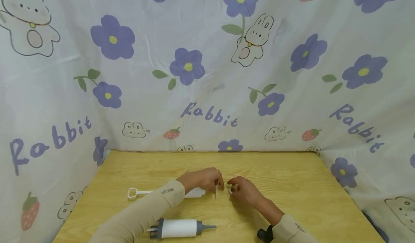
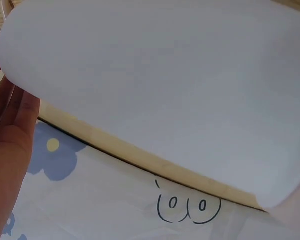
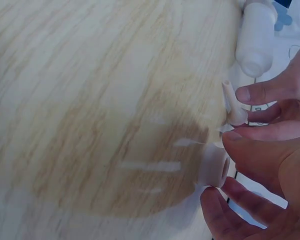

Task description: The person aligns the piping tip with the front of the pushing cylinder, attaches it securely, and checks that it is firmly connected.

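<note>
My left hand [image 1: 207,178] pinches a small white nozzle [image 3: 234,105] with a narrow tube end and a wider base. Just to its right, my right hand [image 1: 244,191] holds a short white hollow cylinder [image 3: 213,166] between thumb and fingers. In the right wrist view the two pieces are close together but apart, over the wooden table. Beside my left hand lies a white tube [image 1: 195,193] with a rod ending in a loop handle [image 1: 132,193], partly hidden by my sleeve. My left fingers [image 2: 21,107] show at the edge of the left wrist view.
A white cylinder with dark grey ends [image 1: 179,228] and a thin grey spout lies near the front of the wooden table [image 1: 275,163]. A black object [image 1: 266,234] sits by my right cuff. Behind the table hangs a flowered rabbit-print cloth [image 1: 207,91].
</note>
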